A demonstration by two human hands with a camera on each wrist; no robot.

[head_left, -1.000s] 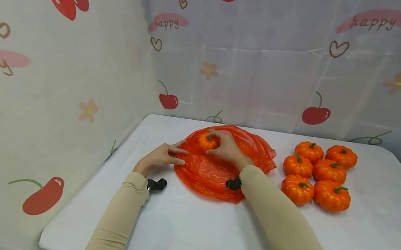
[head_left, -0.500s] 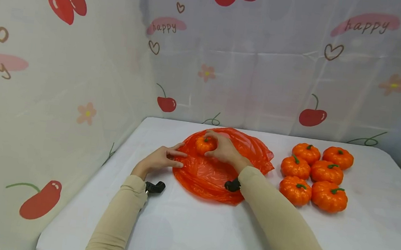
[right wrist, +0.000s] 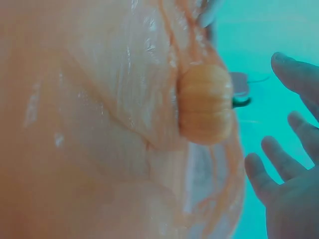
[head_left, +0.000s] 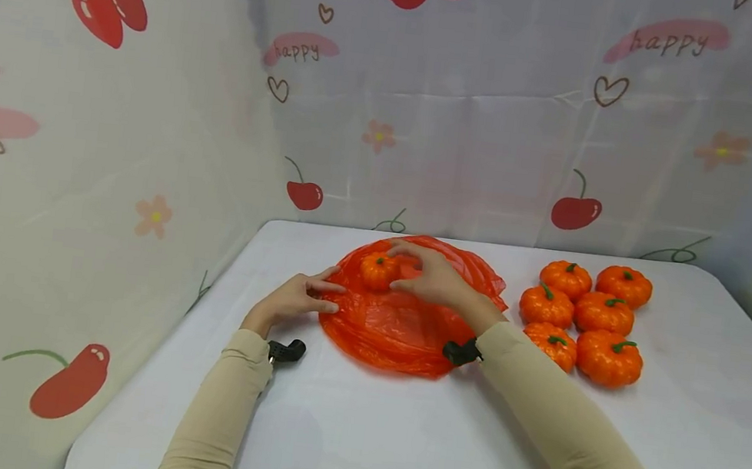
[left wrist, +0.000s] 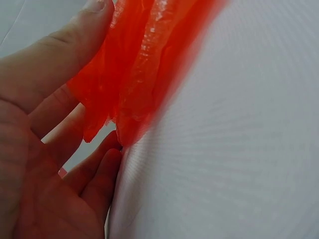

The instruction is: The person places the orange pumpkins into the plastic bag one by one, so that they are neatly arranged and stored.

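An orange plastic bag (head_left: 399,338) lies spread on the table, with one small toy pumpkin (head_left: 379,271) upright on its left part. My right hand (head_left: 439,279) is just right of that pumpkin, fingers spread and holding nothing. In the right wrist view a gap separates the right hand (right wrist: 294,169) from the pumpkin (right wrist: 205,104), whose green stem shows. At the bag's left edge, my left hand (head_left: 295,300) touches the plastic with fairly straight fingers. The left wrist view shows the bag's edge (left wrist: 129,74) between the left thumb and fingers.
Several orange pumpkins stand grouped on the right side of the table, such as the front right one (head_left: 608,359). My right forearm partly covers one of them. A white cloth covers the table (head_left: 353,433). Printed curtains (head_left: 477,145) close off the back and left.
My right hand has let go of the pumpkin and drawn back slightly to the right. The pumpkin stays on the bag. My left hand keeps its place at the bag's edge.
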